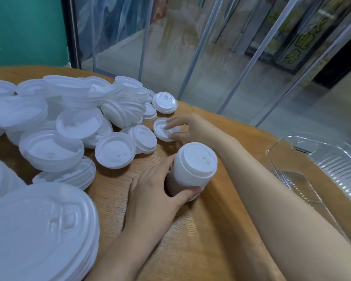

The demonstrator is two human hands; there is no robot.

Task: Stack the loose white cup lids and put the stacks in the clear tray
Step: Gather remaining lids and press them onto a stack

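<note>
**Two hands at work among loose white lids**

One wooden counter carries everything here, its curved far edge running beside clear plastic curtain strips. A big heap of loose white lids covers its left half, some nested in short piles, others lying singly, and a few very close to the camera at lower left. The clear tray sits on the right edge of the counter, well apart from the heap. Between them stands a tall stack of lids, tilted toward the camera. The left hand grips this stack low down, thumb curled round its near side and fingers behind it. The right hand reaches past the stack, and its fingertips pinch a single lid that lies on the counter at the near edge of the heap
</note>
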